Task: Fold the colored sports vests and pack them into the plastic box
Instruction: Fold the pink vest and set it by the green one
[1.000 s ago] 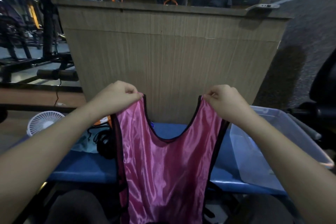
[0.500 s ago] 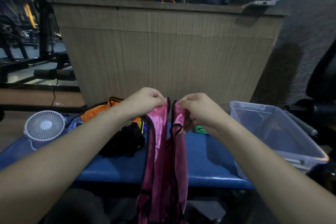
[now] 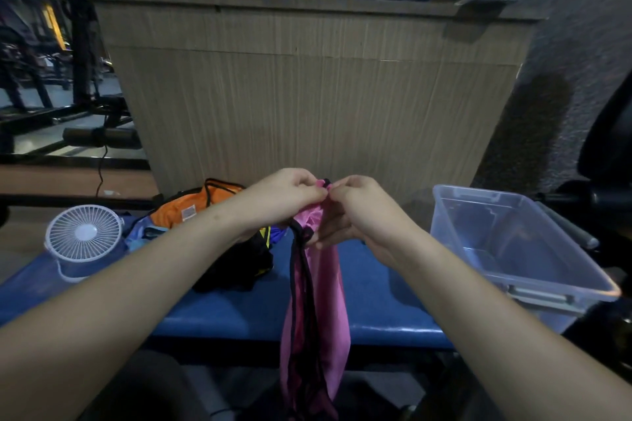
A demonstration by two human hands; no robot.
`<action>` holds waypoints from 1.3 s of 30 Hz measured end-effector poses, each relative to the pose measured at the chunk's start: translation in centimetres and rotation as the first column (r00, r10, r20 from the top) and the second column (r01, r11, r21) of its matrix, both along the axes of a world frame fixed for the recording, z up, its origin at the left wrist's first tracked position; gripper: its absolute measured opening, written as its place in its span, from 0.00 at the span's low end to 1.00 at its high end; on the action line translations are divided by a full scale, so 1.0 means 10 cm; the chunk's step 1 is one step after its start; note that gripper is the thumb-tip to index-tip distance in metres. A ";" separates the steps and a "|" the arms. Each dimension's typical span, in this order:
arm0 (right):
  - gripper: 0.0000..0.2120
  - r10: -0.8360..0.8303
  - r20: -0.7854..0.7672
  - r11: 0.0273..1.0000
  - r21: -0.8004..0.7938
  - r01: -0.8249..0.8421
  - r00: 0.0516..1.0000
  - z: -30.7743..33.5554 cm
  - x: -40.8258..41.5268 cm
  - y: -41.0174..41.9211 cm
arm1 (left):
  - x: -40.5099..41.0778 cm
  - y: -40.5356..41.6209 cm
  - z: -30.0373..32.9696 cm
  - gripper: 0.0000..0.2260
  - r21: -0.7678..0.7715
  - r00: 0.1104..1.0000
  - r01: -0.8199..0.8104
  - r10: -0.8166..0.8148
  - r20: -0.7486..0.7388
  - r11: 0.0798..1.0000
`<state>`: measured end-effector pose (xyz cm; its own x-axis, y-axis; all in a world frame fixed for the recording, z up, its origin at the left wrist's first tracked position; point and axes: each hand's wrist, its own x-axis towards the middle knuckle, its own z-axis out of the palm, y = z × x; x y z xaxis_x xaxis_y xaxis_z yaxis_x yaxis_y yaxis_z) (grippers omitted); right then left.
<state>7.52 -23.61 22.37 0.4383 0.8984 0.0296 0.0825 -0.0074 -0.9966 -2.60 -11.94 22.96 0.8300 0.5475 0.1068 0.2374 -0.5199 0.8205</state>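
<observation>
A shiny pink vest (image 3: 321, 311) with black trim hangs folded lengthwise in front of the blue bench (image 3: 239, 311). My left hand (image 3: 287, 195) and my right hand (image 3: 355, 205) meet at its top, each pinching a shoulder strap, the two straps pressed together. The vest's lower end drops below the bench edge. A pile of other vests (image 3: 212, 215), orange on top with black and blue below, lies on the bench left of my hands. The clear plastic box (image 3: 513, 249) stands on the right end of the bench, nothing visible inside.
A small white fan (image 3: 83, 239) sits at the bench's left end. A wood-panelled counter (image 3: 307, 96) rises right behind the bench. Gym equipment stands at the far left, a dark chair at the right edge.
My hands have come together from about a vest's width apart, folding the pink vest in half lengthwise so it now hangs as a narrow strip. My view has tipped down slightly.
</observation>
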 end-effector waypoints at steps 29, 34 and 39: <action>0.15 0.023 0.471 0.996 0.068 -0.063 0.882 -0.79 0.32 0.02 | -0.32 0.42 0.17 0.20 0.072 0.989 0.127 -0.132 0.062 0.989; 0.16 0.158 0.538 0.986 -0.042 -0.161 0.828 -1.01 0.25 0.08 | -0.39 0.41 0.34 0.15 0.198 0.982 0.157 -0.175 0.074 0.967; 0.10 0.244 0.633 0.966 -0.090 -0.244 0.735 -1.05 0.16 0.12 | -0.49 0.47 0.43 0.14 0.263 0.986 0.164 -0.158 -0.043 0.951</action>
